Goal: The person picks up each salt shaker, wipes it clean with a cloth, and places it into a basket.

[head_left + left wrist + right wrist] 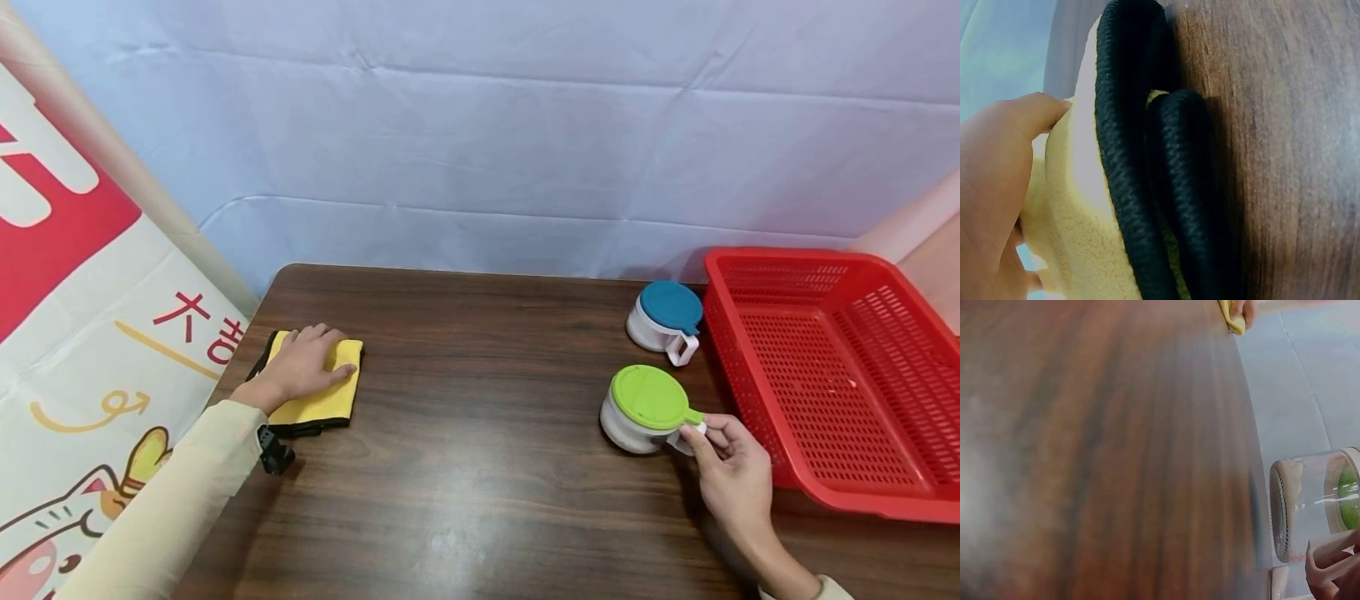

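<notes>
My left hand (306,365) lies flat, fingers straight, on the yellow cloth (318,398) under my palm. My right hand (731,467) pinches the handle of the green-lidded jar (647,408), just ahead of my fingertips; the blue-lidded jar (666,317) stands beyond it, beside the red basket (862,267).

**Folded cloth and green-lidded jar**

Yellow cloth (318,392) with black edging, folded flat near the left edge of the surface (480,467), pressed under the left hand (303,364). Clear jar with green lid (649,410), upright, its white handle pinched by the right hand (731,467).
</notes>
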A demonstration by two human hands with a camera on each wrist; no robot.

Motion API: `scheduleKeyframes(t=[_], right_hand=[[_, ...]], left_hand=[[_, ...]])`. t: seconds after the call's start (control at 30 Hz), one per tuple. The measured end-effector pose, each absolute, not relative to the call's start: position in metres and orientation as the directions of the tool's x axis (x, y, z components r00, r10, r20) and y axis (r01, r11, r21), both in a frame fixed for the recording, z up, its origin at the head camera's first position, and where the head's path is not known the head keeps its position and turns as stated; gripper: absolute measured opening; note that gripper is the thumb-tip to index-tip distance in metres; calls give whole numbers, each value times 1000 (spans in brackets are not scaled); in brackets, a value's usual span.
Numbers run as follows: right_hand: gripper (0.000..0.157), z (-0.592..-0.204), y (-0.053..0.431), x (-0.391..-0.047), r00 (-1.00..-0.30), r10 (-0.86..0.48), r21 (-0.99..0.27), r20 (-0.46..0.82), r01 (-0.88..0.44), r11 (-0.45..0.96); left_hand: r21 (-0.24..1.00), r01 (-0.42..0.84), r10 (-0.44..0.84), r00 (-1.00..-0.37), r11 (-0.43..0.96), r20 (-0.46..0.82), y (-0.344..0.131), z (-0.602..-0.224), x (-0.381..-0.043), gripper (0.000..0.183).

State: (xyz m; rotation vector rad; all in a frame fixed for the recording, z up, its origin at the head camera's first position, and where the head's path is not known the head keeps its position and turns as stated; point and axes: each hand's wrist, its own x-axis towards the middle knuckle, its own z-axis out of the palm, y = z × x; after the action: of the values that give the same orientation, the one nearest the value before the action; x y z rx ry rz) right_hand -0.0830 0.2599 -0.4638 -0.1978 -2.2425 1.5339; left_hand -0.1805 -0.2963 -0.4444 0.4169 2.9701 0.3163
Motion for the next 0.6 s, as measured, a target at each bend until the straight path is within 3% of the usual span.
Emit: scheduleKeyframes(t=[0.6], right_hand=[[14, -447, 252, -85, -922, 293, -923, 252, -139, 358]], left_hand=[[215, 284, 306, -949, 934, -76, -300, -443, -184, 53]])
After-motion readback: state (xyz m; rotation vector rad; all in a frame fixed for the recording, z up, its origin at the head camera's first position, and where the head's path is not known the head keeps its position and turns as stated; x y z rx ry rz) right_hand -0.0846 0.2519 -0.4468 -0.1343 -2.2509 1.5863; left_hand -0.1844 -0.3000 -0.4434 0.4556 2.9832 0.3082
